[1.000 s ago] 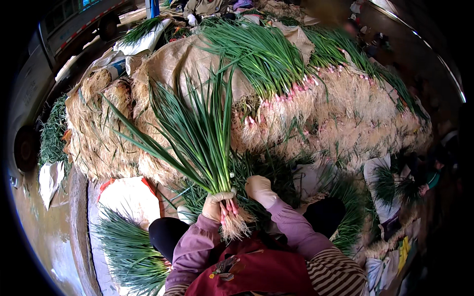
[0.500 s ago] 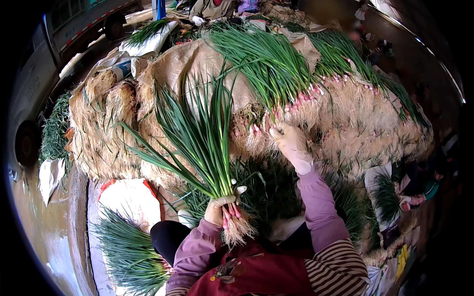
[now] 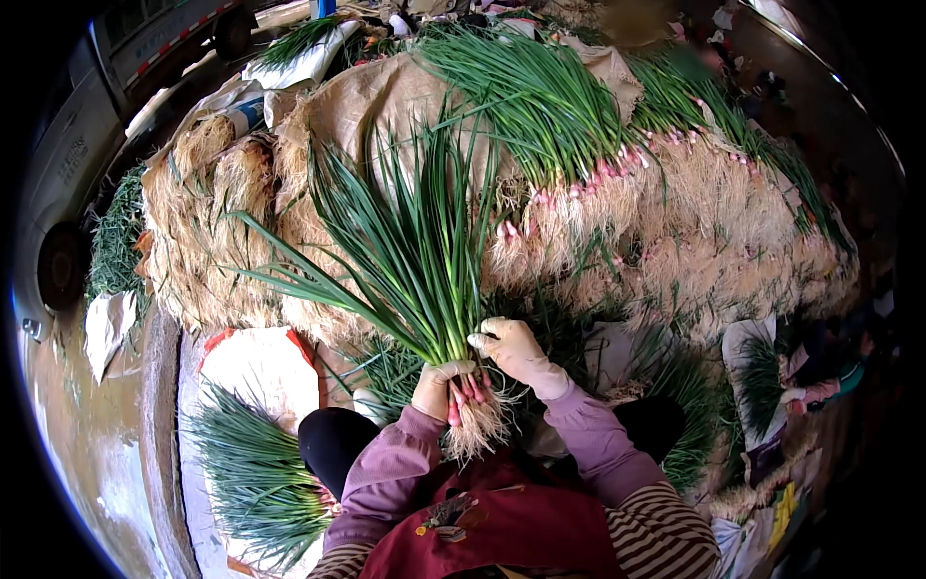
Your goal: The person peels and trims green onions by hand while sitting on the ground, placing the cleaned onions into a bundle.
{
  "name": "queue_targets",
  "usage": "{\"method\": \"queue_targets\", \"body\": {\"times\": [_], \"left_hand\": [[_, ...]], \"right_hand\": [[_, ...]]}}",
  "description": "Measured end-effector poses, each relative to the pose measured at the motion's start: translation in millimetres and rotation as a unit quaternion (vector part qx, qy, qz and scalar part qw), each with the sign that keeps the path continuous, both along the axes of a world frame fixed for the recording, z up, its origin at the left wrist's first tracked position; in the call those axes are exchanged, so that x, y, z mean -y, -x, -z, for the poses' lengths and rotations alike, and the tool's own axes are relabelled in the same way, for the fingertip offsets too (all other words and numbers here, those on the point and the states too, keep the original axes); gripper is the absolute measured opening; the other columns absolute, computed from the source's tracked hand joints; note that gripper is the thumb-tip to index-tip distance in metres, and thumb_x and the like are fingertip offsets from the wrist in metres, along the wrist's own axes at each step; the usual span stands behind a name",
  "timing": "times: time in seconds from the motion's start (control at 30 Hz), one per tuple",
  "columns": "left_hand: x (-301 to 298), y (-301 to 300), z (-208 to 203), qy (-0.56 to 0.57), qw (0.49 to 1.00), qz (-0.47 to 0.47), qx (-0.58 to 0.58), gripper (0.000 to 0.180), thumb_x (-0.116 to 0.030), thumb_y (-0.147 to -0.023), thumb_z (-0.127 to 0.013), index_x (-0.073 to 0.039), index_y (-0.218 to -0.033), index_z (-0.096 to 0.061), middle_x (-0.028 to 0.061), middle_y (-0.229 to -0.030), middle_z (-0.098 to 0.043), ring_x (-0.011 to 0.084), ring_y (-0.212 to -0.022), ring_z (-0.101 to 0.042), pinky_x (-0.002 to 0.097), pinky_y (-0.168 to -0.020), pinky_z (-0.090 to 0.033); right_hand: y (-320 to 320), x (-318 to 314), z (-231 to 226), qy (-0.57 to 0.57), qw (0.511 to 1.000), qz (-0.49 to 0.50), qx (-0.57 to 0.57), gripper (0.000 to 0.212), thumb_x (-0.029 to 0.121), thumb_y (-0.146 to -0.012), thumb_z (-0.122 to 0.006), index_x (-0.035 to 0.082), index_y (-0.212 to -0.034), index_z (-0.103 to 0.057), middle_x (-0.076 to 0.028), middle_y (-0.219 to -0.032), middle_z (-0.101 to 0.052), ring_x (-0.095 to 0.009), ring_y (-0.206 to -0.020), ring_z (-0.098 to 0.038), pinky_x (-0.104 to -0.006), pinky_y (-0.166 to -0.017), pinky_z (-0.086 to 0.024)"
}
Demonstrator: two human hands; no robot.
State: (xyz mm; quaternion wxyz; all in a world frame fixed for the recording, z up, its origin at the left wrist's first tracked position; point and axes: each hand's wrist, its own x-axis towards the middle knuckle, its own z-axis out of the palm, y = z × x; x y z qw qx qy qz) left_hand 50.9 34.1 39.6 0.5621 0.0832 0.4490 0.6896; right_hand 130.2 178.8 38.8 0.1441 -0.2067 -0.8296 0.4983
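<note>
My left hand [image 3: 439, 389], in a pale glove, is closed round the lower stalks of a bunch of spring onions [image 3: 417, 265]. The long green leaves fan up and away from me, while the pink bulbs and pale stringy roots hang below the fist. At the right side of the bunch, my gloved right hand [image 3: 521, 353] has its fingers pinched on a spring onion stalk, just above the bulbs. Its fingertips partly hide that stalk. Beyond my hands lies a large heap of spring onions [image 3: 545, 116] with pink bulbs toward me.
Tan sacking [image 3: 371, 106] partly covers the root-edged heap. At lower left, another pile of spring onions [image 3: 256, 473] rests by a white sack [image 3: 265, 372]. A truck [image 3: 72, 183] stands at far left. Another person's hand [image 3: 793, 396] shows at the right.
My right hand has come from the heap's near edge down and left to the bunch, with a stalk in its fingers. The left hand still grips the bunch, slightly farther right.
</note>
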Motion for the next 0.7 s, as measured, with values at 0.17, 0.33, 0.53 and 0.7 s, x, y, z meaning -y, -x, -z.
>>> {"method": "queue_targets", "body": {"times": [0.17, 0.33, 0.53, 0.7], "left_hand": [[1.7, 5.8, 16.0, -0.060, 0.989, 0.027, 0.133, 0.018, -0.010, -0.071, -0.054, 0.005, -0.081, -0.054, 0.0226, -0.069, -0.061, 0.0284, -0.050, -0.058, 0.0341, -0.050, -0.052], [15.7, 6.0, 3.0, -0.132, 0.986, -0.003, 0.103, 0.028, -0.001, -0.068, -0.060, 0.001, -0.094, -0.051, 0.0198, -0.073, -0.061, 0.0299, -0.054, -0.062, 0.0319, -0.041, -0.049], [3.8, -0.3, -20.4, -0.220, 0.965, -0.103, 0.102, 0.024, 0.000, -0.070, -0.060, 0.001, -0.091, -0.050, 0.0152, -0.077, -0.055, 0.0274, -0.053, -0.060, 0.0350, -0.046, -0.052], [8.7, 15.8, 11.6, -0.150, 0.982, -0.063, 0.098, 0.041, -0.004, -0.073, -0.062, -0.005, -0.109, -0.045, 0.0127, -0.079, -0.057, 0.0285, -0.053, -0.059, 0.0395, -0.050, -0.054]], "right_hand": [[0.6, 7.1, 32.6, 0.175, 0.965, 0.174, -0.083, 0.019, 0.015, -0.085, -0.057, -0.002, -0.076, -0.055, -0.016, -0.061, -0.052, -0.019, -0.058, -0.054, -0.0340, -0.054, -0.042], [-3.3, -53.5, -33.3, -0.084, 0.964, -0.015, 0.252, 0.034, 0.034, -0.082, -0.060, 0.001, -0.086, -0.065, -0.015, -0.076, -0.064, -0.027, -0.071, -0.061, -0.0359, -0.065, -0.046], [49.6, -169.0, -111.9, -0.432, 0.856, 0.283, 0.023, 0.025, 0.024, -0.082, -0.061, 0.001, -0.093, -0.061, -0.015, -0.097, -0.060, -0.025, -0.083, -0.057, -0.0373, -0.074, -0.045], [51.8, -150.1, -111.5, -0.384, 0.891, 0.241, 0.017, 0.015, 0.009, -0.079, -0.064, -0.003, -0.085, -0.056, -0.011, -0.084, -0.058, -0.019, -0.071, -0.053, -0.0313, -0.062, -0.044]]}}
